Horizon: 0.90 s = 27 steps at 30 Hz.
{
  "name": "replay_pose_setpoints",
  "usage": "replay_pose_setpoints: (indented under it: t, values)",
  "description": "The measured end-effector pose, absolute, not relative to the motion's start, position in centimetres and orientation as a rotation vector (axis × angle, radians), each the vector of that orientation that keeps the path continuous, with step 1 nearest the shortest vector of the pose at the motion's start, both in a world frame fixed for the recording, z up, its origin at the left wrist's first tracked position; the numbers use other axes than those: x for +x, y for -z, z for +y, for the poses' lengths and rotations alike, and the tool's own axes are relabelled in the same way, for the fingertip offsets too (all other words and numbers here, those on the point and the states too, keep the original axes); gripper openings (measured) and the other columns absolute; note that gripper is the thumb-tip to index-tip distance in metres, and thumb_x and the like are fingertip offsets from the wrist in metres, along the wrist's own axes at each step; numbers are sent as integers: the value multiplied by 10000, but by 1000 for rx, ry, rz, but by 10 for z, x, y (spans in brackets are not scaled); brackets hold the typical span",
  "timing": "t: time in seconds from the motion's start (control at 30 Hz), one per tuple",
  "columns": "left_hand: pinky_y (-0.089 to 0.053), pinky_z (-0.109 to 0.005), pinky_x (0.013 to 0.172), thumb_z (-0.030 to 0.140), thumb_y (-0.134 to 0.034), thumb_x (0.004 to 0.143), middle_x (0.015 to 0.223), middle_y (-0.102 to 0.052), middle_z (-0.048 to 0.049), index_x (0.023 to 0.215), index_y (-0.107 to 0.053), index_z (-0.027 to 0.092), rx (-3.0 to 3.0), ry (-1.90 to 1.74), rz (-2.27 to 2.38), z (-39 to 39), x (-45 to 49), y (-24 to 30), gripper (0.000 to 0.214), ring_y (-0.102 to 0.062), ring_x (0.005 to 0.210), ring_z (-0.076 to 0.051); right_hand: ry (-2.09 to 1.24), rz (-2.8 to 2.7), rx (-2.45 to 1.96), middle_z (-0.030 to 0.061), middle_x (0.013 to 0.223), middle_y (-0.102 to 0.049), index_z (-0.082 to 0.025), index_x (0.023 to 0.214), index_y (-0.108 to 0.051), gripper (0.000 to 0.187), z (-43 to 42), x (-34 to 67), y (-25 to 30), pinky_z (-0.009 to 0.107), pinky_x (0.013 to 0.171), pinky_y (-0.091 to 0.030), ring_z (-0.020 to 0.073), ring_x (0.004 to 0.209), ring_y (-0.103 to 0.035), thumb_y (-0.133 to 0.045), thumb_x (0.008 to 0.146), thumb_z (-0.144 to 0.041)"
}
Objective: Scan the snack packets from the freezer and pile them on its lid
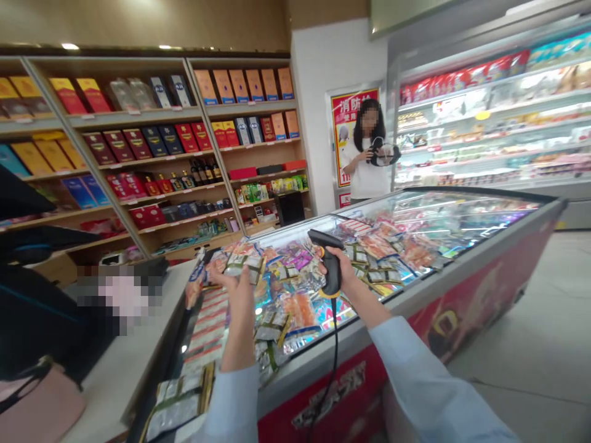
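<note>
My right hand (345, 275) is closed round the grip of a black barcode scanner (327, 257), whose head points left over the freezer lid. Its black cable (333, 357) hangs down past the freezer's edge. My left hand (236, 288) is raised opposite the scanner, fingers pinched on a small snack packet (244, 258). Both hands hover above a chest freezer (418, 294) with a glass top; several colourful snack packets (295, 307) lie on the glass or under it, I cannot tell which. Light blue sleeves cover both forearms.
A white counter (138, 351) with a dark monitor adjoins the freezer on the left. Wooden shelves (152, 144) of boxed goods and bottles fill the back wall. A person in a white shirt (367, 163) stands behind the freezer beside an open chilled display (489, 123). Tiled floor (535, 320) lies to the right.
</note>
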<state>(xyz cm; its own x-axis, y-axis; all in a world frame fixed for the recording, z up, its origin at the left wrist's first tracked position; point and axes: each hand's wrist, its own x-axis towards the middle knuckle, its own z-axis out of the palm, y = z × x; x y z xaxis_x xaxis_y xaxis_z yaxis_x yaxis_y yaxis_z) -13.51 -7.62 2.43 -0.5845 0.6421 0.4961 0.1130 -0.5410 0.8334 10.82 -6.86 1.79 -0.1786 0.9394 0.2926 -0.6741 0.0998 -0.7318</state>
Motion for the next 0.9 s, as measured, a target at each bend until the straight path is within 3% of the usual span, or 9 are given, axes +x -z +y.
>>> replay_pose_setpoints:
  t: [0.13,0.2,0.3,0.4,0.5,0.67,0.9]
  values:
    - [-232,-376,1167,279,-545,841,1500,-324,-136,1454,-165,199,1639,-1911,1374,-85,-43,-9,725,-294,1411,-213,-1342,-818,-338,-5,666,-590,-178,726,-575,238,-79,172,-1,185,340,-355,68,405,-443,-651,684,-400]
    - [-235,-385,1160,280,-497,859,1523,-281,-184,1470,-157,139,1646,-1685,1472,-84,0,9,714,-254,1429,-238,-1282,-769,-331,-8,688,-582,-180,729,-570,235,-82,197,12,181,343,-366,65,413,-447,-646,684,-398]
    - [-306,-399,1113,284,-451,874,1463,-384,-219,1459,-235,89,1693,-1381,1530,-80,51,41,653,-325,1396,-268,-1224,-700,-312,-20,675,-562,-186,728,-559,228,-83,221,35,174,349,-380,61,410,-445,-640,680,-394]
    - [-331,-456,1070,313,-426,888,1336,-507,-242,1422,-335,71,1885,-1304,1636,-80,77,68,594,-437,1302,-308,-1205,-662,-340,-23,662,-565,-185,724,-558,227,-80,232,55,174,353,-391,62,405,-453,-638,679,-393]
    - [-305,-509,1055,382,-395,909,1339,-490,-257,1398,-384,64,1996,-1309,1773,-83,83,81,583,-438,1272,-344,-1207,-645,-404,-16,646,-573,-185,731,-561,232,-77,235,67,186,335,-383,77,400,-464,-633,693,-402]
    - [-301,-440,1060,337,-340,923,1314,-518,-237,1401,-375,31,2027,-1225,1756,-82,75,82,569,-453,1245,-307,-1205,-623,-442,-15,653,-596,-187,714,-561,238,-74,235,70,187,336,-389,83,408,-487,-664,655,-393]
    - [-315,-442,1042,309,-330,915,1265,-562,-232,1417,-336,18,1991,-1188,1695,-82,73,79,580,-468,1225,-308,-1209,-627,-430,-9,649,-595,-187,708,-556,235,-77,236,67,197,359,-412,84,411,-482,-670,639,-381]
